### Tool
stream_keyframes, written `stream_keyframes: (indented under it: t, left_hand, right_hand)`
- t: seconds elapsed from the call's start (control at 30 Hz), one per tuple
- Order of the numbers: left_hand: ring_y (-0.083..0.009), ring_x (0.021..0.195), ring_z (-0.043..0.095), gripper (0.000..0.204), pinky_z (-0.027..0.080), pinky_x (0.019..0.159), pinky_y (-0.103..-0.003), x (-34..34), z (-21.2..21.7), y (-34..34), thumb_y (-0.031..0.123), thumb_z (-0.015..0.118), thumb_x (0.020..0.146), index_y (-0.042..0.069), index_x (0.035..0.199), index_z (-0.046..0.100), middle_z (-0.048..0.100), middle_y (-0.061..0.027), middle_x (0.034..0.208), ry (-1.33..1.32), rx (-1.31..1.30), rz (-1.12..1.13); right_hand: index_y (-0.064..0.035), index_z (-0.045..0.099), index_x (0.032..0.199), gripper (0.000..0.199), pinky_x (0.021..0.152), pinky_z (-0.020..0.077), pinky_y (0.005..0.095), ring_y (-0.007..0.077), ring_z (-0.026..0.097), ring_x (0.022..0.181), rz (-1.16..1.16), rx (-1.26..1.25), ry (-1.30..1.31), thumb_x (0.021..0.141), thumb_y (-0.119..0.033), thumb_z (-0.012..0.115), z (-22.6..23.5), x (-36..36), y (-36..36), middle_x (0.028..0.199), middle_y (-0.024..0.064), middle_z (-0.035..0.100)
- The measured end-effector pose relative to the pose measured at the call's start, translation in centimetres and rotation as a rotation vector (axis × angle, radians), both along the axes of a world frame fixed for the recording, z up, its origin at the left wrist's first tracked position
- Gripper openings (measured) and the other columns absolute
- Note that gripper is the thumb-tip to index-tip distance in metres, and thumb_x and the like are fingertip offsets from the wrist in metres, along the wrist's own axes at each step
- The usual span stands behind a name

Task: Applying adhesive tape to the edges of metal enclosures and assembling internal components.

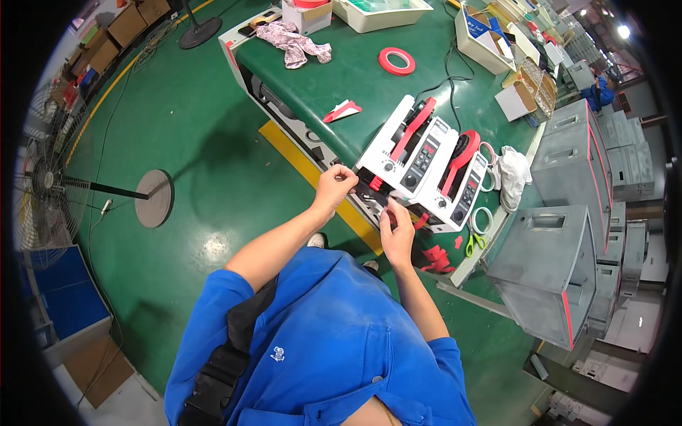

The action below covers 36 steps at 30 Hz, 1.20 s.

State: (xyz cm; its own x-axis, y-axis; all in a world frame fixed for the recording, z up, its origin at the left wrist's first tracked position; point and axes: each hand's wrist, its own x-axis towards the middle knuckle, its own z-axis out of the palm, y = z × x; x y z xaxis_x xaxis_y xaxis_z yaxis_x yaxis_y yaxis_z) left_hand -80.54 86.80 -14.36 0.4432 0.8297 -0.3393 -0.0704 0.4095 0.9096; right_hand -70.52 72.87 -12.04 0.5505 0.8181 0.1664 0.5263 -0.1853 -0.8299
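Observation:
Two white automatic tape dispensers stand side by side at the table's near edge, a left one [424, 160] and a right one [465, 190], each loaded with red tape. My left hand [334, 189] is at the front left corner of the left dispenser, thumb and fingertips pinched together. At the front of the dispensers, my right hand [398, 233] is bent with its thumb and fingers closed. Whatever sits between either set of fingertips is too small to make out. A short red tape piece [376, 183] shows at the left dispenser's outlet, between my hands.
On the green table [341, 85] lie a red tape roll [396, 61], a patterned cloth [293, 44] and green-handled scissors [474, 241]. Crumpled red tape [437, 259] hangs near the edge. Grey metal cabinets [543, 248] stand right; a fan [50, 177] stands left.

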Motion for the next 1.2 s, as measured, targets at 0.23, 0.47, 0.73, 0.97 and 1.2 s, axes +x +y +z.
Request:
stream_keyframes:
  t: [0.23,0.47,0.73,0.97,1.2]
  left_hand:
    - [-0.0103,0.058,0.053,0.010,0.044,0.054,-0.021,-0.5,-0.3,0.0,0.001,0.061,0.068,0.002,0.069,0.051,0.054,-0.0037,0.066,0.004,0.005,-0.009]
    - [-0.0127,0.058,0.054,0.010,0.044,0.054,-0.022,-2.8,-4.6,-1.0,-0.002,0.060,0.066,0.001,0.069,0.052,0.054,-0.0056,0.065,0.106,-0.049,-0.031]
    - [-0.0135,0.059,0.053,0.011,0.043,0.055,-0.023,-3.2,-8.6,-1.9,-0.004,0.057,0.066,-0.001,0.076,0.053,0.055,-0.0068,0.070,0.005,-0.186,-0.027]
    - [-0.0126,0.058,0.050,0.010,0.040,0.055,-0.023,-3.8,-10.5,-1.8,0.000,0.057,0.070,-0.002,0.079,0.053,0.054,-0.0065,0.071,-0.060,-0.325,0.009]
    - [-0.0135,0.077,0.053,0.011,0.044,0.070,-0.025,-3.8,-12.5,-1.6,0.006,0.056,0.077,0.002,0.086,0.053,0.055,-0.0046,0.083,-0.052,-0.343,0.060]
  right_hand:
    - [0.0003,0.053,0.100,0.024,0.068,0.0460,0.0253,0.0161,0.058,0.077,-0.075,0.061,0.094,0.077,-0.002,0.055,-0.7,-1.1,0.0,0.089,0.0118,0.056]
    - [0.0004,0.054,0.093,0.016,0.065,0.0447,0.0226,0.0130,0.056,0.076,-0.004,0.063,0.252,0.078,-0.004,0.055,-4.7,-3.3,-1.8,0.089,0.0092,0.056]
    - [0.0029,0.044,0.106,0.028,0.081,0.0449,0.0279,0.0188,0.053,0.094,-0.183,-0.019,0.804,0.079,-0.002,0.053,-9.2,-1.9,-1.8,0.102,0.0135,0.051]
    - [0.0026,0.042,0.110,0.033,0.083,0.0439,0.0292,0.0190,0.051,0.096,-0.148,-0.054,0.902,0.079,-0.003,0.053,-10.0,-2.2,-1.7,0.107,0.0140,0.049]
    - [0.0019,0.047,0.108,0.032,0.081,0.0437,0.0265,0.0153,0.051,0.093,-0.260,0.000,1.078,0.077,-0.001,0.055,-12.5,-2.6,-1.7,0.101,0.0090,0.052]
